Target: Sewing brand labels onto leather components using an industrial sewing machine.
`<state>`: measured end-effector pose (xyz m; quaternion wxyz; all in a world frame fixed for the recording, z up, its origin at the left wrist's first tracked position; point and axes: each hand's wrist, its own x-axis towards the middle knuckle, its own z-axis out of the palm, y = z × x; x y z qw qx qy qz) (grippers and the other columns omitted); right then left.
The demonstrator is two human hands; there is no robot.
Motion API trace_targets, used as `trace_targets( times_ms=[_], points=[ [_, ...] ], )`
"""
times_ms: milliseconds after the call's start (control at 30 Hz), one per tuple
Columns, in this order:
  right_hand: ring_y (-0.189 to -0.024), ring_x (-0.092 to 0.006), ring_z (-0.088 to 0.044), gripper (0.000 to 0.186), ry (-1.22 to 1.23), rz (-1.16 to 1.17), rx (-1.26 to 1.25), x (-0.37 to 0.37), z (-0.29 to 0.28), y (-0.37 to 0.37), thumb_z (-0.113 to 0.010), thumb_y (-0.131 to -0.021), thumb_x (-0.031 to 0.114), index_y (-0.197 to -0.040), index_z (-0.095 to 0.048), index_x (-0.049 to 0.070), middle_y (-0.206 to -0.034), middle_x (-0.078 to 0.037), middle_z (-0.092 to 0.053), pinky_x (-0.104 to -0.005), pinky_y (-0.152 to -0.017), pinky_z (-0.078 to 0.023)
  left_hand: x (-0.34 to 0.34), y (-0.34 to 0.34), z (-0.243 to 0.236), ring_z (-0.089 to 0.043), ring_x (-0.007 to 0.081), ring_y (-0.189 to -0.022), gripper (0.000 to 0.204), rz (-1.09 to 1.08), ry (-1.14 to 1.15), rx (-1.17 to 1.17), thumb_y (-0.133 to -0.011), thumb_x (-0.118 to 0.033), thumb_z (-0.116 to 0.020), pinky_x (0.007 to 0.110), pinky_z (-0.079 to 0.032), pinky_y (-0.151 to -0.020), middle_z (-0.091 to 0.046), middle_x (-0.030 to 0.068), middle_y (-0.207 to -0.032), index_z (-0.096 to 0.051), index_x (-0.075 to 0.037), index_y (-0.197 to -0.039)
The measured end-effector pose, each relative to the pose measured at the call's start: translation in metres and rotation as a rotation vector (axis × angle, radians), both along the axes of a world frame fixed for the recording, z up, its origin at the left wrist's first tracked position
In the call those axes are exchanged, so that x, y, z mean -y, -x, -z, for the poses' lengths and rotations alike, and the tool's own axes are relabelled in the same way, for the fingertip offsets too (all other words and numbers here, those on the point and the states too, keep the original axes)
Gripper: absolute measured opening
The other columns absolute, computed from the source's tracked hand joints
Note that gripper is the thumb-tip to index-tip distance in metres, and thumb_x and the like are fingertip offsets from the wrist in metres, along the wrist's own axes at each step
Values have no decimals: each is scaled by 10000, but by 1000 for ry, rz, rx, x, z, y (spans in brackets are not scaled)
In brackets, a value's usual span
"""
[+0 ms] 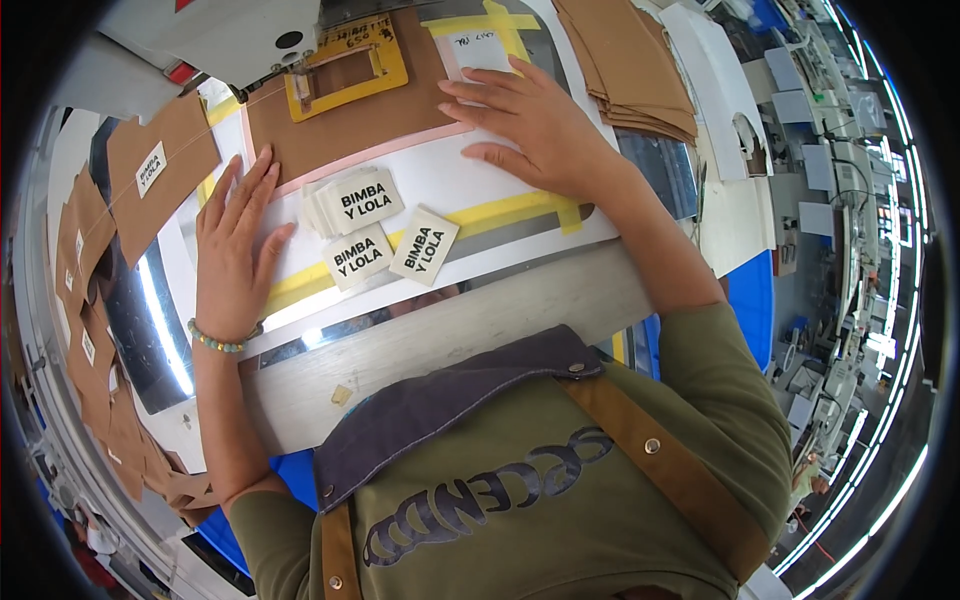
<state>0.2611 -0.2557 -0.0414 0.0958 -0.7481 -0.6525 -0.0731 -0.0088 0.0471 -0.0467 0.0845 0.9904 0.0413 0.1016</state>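
Observation:
A brown panel of fabric or leather-like sheet lies against pink strips on a white board. My left hand rests at its near left corner, fingers stretched out and holding nothing. Over its right edge my right hand spreads its fingers, also empty. A yellow template frame with a rectangular opening sits on the panel, partly under the sewing machine head. Between my hands is a pile of white labels with dark print. A loose label and another label lie nearer me.
Stacked brown panels stand at the far right. A labelled brown panel lies left, a thread running across it to the machine. More labelled pieces hang along the left edge. Yellow tape crosses the board's near side.

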Motion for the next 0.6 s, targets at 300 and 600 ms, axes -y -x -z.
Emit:
trace_targets(
  times_ms=[300, 600],
  points=[
    [-1184, -183, -717, 251, 14, -327, 408, -25, -40, -25, -769, -891, 92, -1142, -784, 90, -1191, -10, -786, -425, -1208, -486, -1, 2, 1, -355, 327, -1605, 621, -14, 27, 20, -1015, -248, -684, 492, -265, -1322, -479, 18, -1704, -541, -134, -1608],
    [-1097, -188, -720, 219, 54, -462, 552, -41, -35, -29, -777, -828, 67, -1044, -753, 89, -1119, -26, -770, -388, -1128, -551, -1, 3, 2, -329, 324, -1622, 640, -30, 23, -4, -1009, -259, -664, 500, -254, -1336, -470, 27, -1710, -525, -135, -1621]
  ],
)
